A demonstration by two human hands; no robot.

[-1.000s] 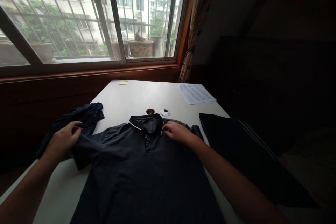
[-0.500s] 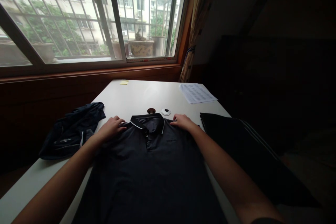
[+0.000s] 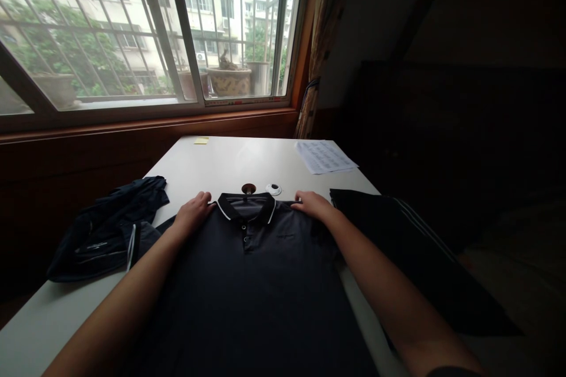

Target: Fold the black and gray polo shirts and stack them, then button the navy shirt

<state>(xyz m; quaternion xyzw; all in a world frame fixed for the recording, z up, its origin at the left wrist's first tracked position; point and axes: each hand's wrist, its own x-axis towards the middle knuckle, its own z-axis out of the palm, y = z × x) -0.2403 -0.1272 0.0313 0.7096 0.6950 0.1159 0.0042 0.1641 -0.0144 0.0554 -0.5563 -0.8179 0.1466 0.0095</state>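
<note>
A dark polo shirt (image 3: 260,283) lies front side up on the white table (image 3: 247,156), its collar at the far end and edged with a thin white line. My left hand (image 3: 194,211) pinches the shoulder seam left of the collar. On the other shoulder, my right hand (image 3: 313,205) has its fingers closed on the cloth. The lower part of the shirt runs out of view toward me, and my forearms cover parts of its sleeves.
Folded dark clothing (image 3: 106,235) lies on the left; black striped trousers (image 3: 411,253) lie on the right. Printed sheets (image 3: 325,156), a yellow note (image 3: 201,141), a table hole (image 3: 249,188) and its white round cover (image 3: 273,189) are farther back. A barred window (image 3: 145,29) stands behind.
Both hands hold the shoulders, and the cloth between them looks straighter and the collar flatter. The view has shifted slightly to the right.
</note>
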